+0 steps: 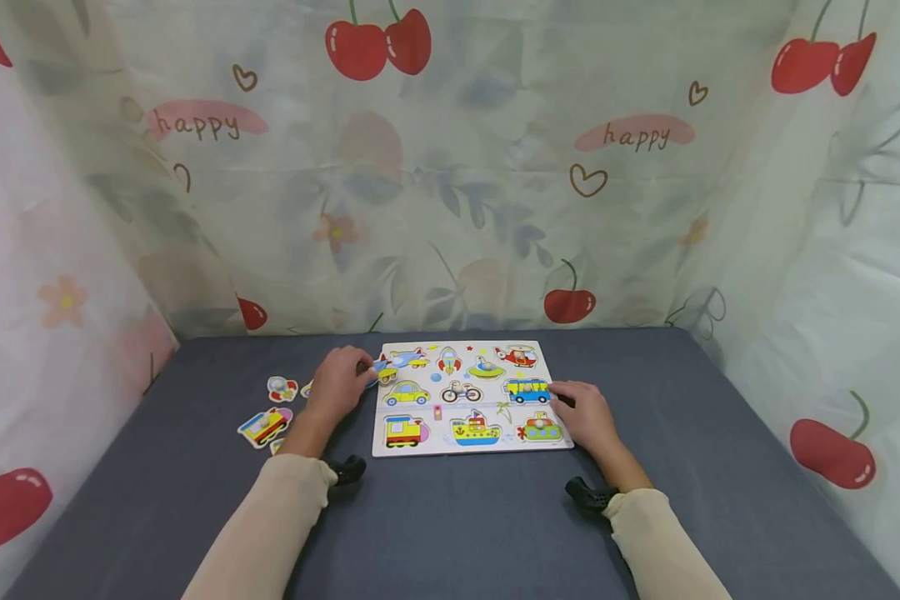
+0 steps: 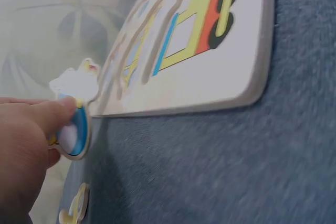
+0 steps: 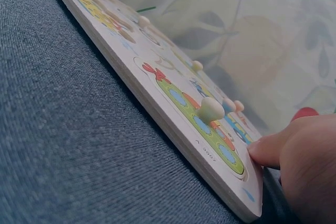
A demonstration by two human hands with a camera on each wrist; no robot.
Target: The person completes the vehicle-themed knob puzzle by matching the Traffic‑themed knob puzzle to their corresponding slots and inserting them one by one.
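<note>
My left hand (image 1: 337, 383) pinches an airplane puzzle piece (image 2: 79, 129), blue and yellow, at the upper left edge of the wooden puzzle board (image 1: 435, 447). In the left wrist view the piece is tilted up, with thumb and finger on it. At the board's right edge, my right hand (image 1: 587, 412) rests with its fingertips beside the bus (image 1: 527, 390). The right wrist view shows one fingertip touching the board's edge near the green submarine (image 3: 197, 119), which bears a round knob (image 3: 211, 109). The board's train picture (image 2: 189, 30) lies in a sunken slot.
Loose pieces lie left of the board: a train piece (image 1: 265, 427), a red and white piece (image 1: 282, 389) and others partly hidden by the left hand and forearm. The dark cloth table (image 1: 457, 525) meets a printed curtain (image 1: 450, 208) behind the board.
</note>
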